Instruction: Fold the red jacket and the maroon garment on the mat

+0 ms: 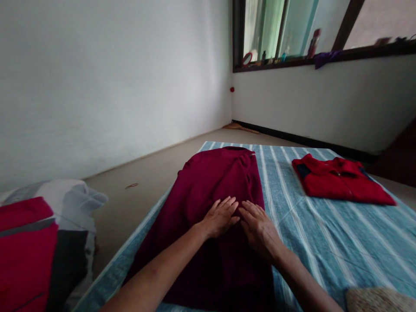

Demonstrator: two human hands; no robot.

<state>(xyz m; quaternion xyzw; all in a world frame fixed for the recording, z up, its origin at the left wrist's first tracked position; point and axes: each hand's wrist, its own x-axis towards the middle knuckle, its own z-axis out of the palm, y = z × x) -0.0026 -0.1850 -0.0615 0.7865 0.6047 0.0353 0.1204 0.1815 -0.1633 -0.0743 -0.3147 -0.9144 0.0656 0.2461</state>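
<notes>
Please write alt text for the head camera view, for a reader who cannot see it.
Both hands, left hand and right hand, lie flat on a maroon shirt spread on a striped blue sheet. A folded red shirt lies to the right.

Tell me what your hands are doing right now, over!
Left hand and right hand both flat, open, side by side on the maroon shirt. Shirt spread lengthwise on striped blue sheet. Folded red shirt lies apart, right.
</notes>
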